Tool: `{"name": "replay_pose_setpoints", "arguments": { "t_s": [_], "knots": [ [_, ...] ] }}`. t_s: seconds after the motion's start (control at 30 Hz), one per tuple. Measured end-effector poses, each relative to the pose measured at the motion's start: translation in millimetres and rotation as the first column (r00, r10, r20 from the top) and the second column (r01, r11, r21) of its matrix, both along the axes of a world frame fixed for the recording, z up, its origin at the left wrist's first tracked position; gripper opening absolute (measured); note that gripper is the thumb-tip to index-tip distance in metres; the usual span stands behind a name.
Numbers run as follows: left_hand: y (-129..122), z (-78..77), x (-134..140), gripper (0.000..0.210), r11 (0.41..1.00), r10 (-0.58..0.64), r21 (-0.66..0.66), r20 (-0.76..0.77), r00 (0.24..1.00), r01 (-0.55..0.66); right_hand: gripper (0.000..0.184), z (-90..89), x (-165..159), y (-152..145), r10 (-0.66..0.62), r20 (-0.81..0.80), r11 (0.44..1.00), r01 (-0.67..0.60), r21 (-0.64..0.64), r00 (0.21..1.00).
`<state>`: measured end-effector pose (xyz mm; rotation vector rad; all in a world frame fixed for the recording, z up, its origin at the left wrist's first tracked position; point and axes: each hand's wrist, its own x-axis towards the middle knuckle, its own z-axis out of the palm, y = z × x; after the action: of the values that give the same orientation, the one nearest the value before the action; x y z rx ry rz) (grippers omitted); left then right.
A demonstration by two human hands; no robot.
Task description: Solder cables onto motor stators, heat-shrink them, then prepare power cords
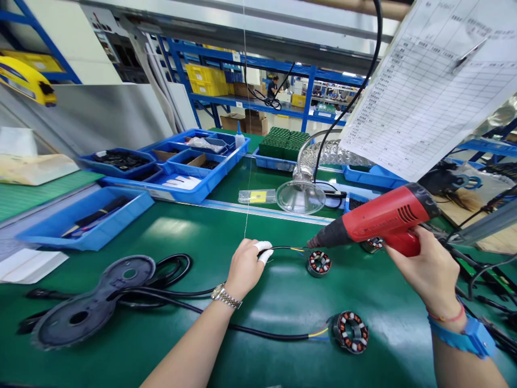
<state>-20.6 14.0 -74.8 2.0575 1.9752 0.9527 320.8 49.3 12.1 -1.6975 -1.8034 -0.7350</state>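
My left hand (251, 267), with white covers on two fingertips, pinches a black cable (283, 248) whose thin coloured wires (298, 250) lead to a small motor stator (319, 264) with copper windings. In my right hand (428, 269) is a red heat gun (388, 215), its dark nozzle pointing left, close to those wires. A second stator (350, 332) lies nearer to me, joined to another black cable (274, 335) by yellow and blue wires. Both cables run left to a dark grey double-round housing (92, 304). Partly behind the heat gun sits a third stator (372, 245).
Blue trays (121, 229) of parts stand at the left and back of the green bench (177, 229). A clear funnel on a foil duct (301, 196) rests at the back middle. A paper sheet (428, 91) hangs upper right; cables and tools crowd the right edge.
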Motion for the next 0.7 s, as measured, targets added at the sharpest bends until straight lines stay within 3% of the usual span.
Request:
{"name": "replay_pose_setpoints", "arguments": {
  "t_s": [0.7],
  "knots": [
    [0.3,0.2,0.3,0.017,1.0,0.0,-0.009,0.003,1.0,0.0,0.056,9.9,8.9,-12.9,-0.044,-0.023,0.998,0.045,0.04,0.999]
  ]
}}
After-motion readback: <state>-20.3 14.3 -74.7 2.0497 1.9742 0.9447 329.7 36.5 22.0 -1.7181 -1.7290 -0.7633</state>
